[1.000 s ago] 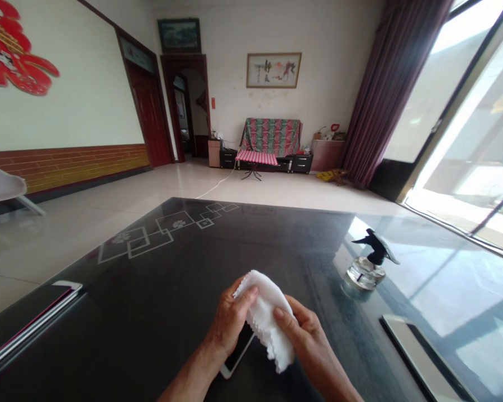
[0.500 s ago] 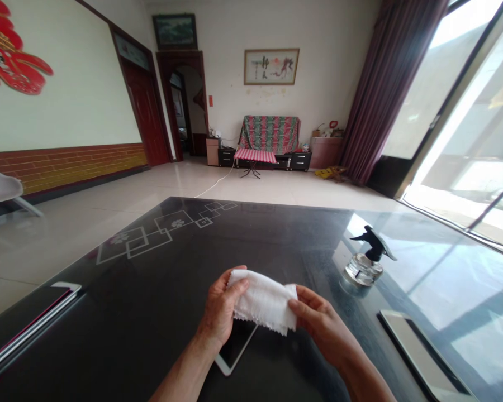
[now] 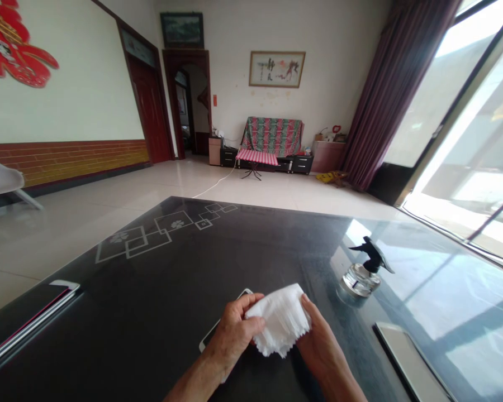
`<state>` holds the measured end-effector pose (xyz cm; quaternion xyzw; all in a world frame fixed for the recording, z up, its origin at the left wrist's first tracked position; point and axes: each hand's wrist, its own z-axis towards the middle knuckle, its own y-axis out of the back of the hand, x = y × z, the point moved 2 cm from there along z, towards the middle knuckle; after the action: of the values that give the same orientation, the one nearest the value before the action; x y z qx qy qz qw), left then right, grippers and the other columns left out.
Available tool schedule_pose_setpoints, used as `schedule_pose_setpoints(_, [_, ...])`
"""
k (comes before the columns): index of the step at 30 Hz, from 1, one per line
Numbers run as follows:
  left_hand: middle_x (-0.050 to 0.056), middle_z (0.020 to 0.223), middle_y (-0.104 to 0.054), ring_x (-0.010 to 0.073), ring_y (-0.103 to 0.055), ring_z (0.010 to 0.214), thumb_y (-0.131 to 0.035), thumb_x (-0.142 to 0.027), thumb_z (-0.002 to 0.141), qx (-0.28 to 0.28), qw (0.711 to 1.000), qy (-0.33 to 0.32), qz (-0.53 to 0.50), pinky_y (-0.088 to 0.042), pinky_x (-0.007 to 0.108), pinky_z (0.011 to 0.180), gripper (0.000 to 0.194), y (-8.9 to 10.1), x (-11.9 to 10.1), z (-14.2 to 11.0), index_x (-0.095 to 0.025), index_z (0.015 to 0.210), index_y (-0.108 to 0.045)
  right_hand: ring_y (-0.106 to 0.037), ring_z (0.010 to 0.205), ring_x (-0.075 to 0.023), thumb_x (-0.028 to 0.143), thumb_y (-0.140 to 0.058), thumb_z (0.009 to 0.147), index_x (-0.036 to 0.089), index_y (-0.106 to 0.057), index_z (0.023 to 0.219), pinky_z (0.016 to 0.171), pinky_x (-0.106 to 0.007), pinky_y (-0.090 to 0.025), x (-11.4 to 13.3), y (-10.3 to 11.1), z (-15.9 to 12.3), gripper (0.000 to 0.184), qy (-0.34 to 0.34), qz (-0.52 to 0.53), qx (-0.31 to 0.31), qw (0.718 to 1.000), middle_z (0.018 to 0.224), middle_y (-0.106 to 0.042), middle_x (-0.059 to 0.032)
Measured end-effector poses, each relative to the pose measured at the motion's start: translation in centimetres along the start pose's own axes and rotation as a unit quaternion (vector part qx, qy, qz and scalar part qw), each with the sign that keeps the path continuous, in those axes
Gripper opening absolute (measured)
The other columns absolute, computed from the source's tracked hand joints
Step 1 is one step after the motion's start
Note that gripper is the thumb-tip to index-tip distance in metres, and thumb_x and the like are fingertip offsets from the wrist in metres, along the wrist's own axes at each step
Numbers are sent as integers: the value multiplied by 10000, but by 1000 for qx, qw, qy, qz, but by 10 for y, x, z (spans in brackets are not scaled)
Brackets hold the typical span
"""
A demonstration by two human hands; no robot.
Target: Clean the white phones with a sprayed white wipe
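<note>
Between my hands, above the dark table, is a folded white cloth (image 3: 280, 319) with zigzag edges. My left hand (image 3: 237, 325) pinches its left side, thumb on top. On the right side my right hand (image 3: 318, 335) grips it, the thumb along the edge and the other fingers mostly hidden behind. Under my left hand and forearm lies a phone (image 3: 209, 335) with a white rim, largely covered from view. A clear spray bottle (image 3: 361, 279) with a black trigger head stands upright beyond my right hand.
The glossy black table (image 3: 151, 301) bears a light-coloured flat device (image 3: 411, 357) at the right and another device with a silver edge (image 3: 33, 324) at the left. Farther off are a white chair (image 3: 2, 181) and a small table with a striped cover (image 3: 257, 157).
Both hands have shifted right and slightly nearer with the cloth, which is now turned and more bunched. My left hand and forearm now cover much of the phone.
</note>
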<state>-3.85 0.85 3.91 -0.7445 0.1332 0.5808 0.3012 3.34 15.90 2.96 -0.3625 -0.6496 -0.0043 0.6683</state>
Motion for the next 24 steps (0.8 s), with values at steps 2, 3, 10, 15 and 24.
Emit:
schedule_pose_setpoints(2, [23,759,-692,169,-590,630,-657,-169,648,-32,999,-28,14,-433,228,556,365,2,1,2,-158,1011,-689,-683,831,-263,549,-586,826,161,-636,1033,660,-358,-542,-7,-2,-1,443,-41,33,23,998,964,-711,-99])
schedule_pose_setpoints(3, [28,767,-697,175,-594,642,-659,-164,652,-50,997,-48,25,-440,232,572,342,3,2,4,-155,992,-698,-682,854,-263,539,-598,823,174,-616,1071,671,-362,-546,-10,-3,-2,442,-55,46,23,997,997,-706,-96])
schedule_pose_setpoints(10, [75,920,-712,254,-623,847,-669,-134,716,-114,968,-195,112,-454,281,804,291,-1,11,-6,-227,982,-741,-643,917,-208,436,-757,715,240,-599,1029,725,-287,-556,-14,7,-9,403,40,-109,-145,983,1036,-674,-10])
schedule_pose_setpoints(15, [96,1137,-668,269,-612,1040,-489,-52,812,53,949,-252,180,-436,320,936,398,-23,10,-21,-228,1094,-707,-641,872,-208,496,-653,804,242,-623,1106,693,-244,-525,-13,0,-15,395,5,-188,-57,980,995,-698,-13])
schedule_pose_setpoints(24, [92,1142,-675,291,-615,1033,-525,-99,817,121,936,-218,247,-440,358,943,402,-28,-5,-26,-225,1170,-671,-660,696,-203,464,-715,748,200,-600,1132,590,-254,-503,-21,-2,-12,480,-55,-88,-55,993,796,-717,-9])
